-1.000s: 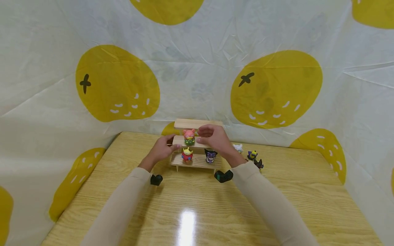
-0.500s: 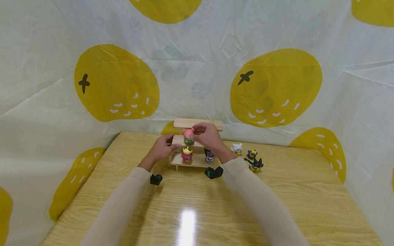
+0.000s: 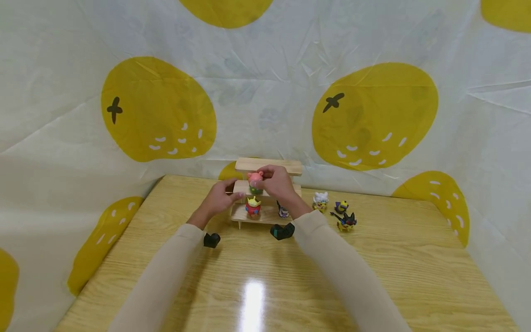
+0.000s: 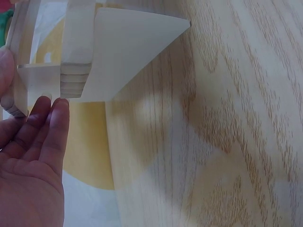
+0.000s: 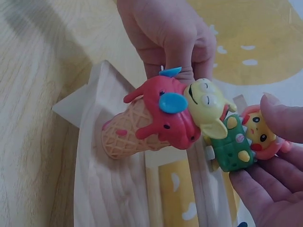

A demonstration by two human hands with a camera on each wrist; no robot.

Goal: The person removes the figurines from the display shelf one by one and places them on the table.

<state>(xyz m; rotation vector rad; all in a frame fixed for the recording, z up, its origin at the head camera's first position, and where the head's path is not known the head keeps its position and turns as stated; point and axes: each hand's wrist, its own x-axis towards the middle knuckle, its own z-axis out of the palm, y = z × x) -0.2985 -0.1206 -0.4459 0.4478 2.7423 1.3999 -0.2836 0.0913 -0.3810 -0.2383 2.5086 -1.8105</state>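
My right hand (image 3: pixel 279 185) pinches a toy figurine (image 5: pixel 234 142) with a pink hood, yellow face and green body, thumb on one side and fingers on the other. It is at the left part of the middle tier of a wooden tiered display stand (image 3: pixel 267 217). My left hand (image 3: pixel 217 200) grips the left end of that tier; the left wrist view shows the thumb and fingers (image 4: pixel 57 127) at the board's edge. On the lowest tier stand a red figurine with a yellow head (image 5: pixel 163 113) on a cone base and a dark figurine (image 3: pixel 283 211), partly hidden by my right hand.
Right of the stand, on the wood-grain table (image 3: pixel 373 276), are a white-topped figurine (image 3: pixel 321 201), a small purple and yellow figurine (image 3: pixel 341 206) and a black-eared yellow figurine (image 3: pixel 346 222). Behind rises a white cloth (image 3: pixel 265 115) printed with yellow fruit.
My right hand has moved left to the pink-hooded figurine and taken hold of it. My left hand keeps its place on the stand. The figurines at the right have come into fuller view.
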